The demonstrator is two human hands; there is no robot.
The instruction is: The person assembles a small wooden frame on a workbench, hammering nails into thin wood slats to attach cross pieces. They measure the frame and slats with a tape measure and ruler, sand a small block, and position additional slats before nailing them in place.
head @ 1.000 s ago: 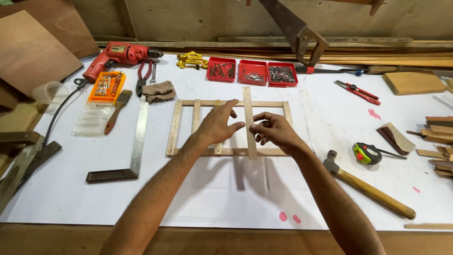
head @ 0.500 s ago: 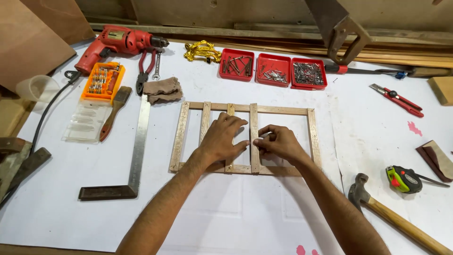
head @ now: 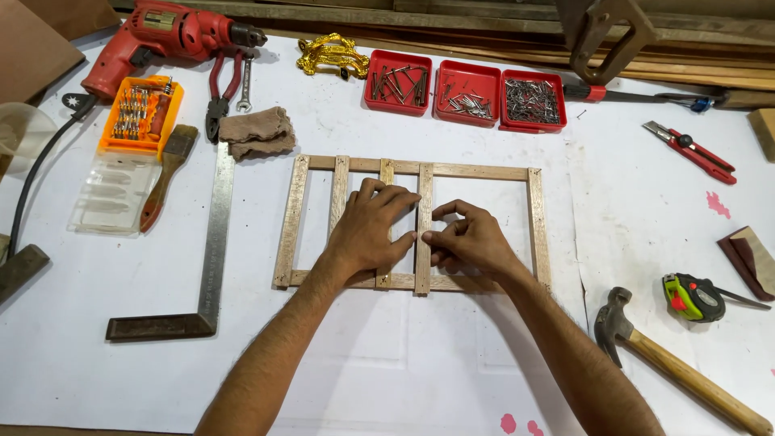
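**Fourth slat being placed in a wooden frame**

A flat wooden frame (head: 413, 169) lies in the middle of the white tabletop (head: 404, 371), its four outer strips joined at the corners. Three upright slats cross it on the left part; the right part is an open gap, so the grid looks partly filled at best.

Both hands meet on the third slat (head: 423, 190). The left hand (head: 371, 230) lies flat over the neighbouring slats, fingers spread and pressing down, thumb against the slat. The right hand (head: 468, 241) pinches the slat's mid-length between curled fingertips and thumb. Whether the slat is fixed cannot be told; its lower end juts slightly past the bottom strip, which suggests it is only being lined up.

The hammer (head: 686, 363) lies untouched at lower right, near a tape measure (head: 690, 296). Three red trays of nails (head: 464, 101) sit beyond the frame, with a red drill (head: 161, 36), pliers (head: 222, 93), a folded cloth (head: 257, 133) and a steel square (head: 206, 250) to the left.
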